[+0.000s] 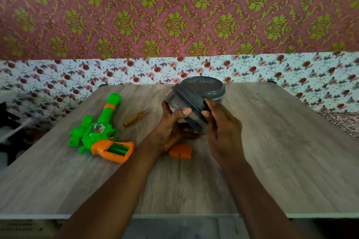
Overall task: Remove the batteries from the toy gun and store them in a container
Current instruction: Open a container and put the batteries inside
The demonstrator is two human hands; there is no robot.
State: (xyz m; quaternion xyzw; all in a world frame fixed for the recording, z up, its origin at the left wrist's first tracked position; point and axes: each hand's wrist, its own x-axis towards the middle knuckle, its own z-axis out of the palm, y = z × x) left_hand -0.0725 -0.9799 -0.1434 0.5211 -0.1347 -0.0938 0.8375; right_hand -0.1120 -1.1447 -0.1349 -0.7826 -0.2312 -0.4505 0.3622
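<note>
L hand (171,128) + R hand (221,122) both grip grey container (186,106), tilted, centre-far | toy gun (97,132) left, batt bay open | batts unseen | risk: tilt + loose lid → contents spill

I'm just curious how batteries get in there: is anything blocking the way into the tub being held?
Seemingly yes: a grey lid looks closed on the tub, which the left hand and right hand hold tilted above the table. Blur leaves this unsure; no batteries show.
</note>
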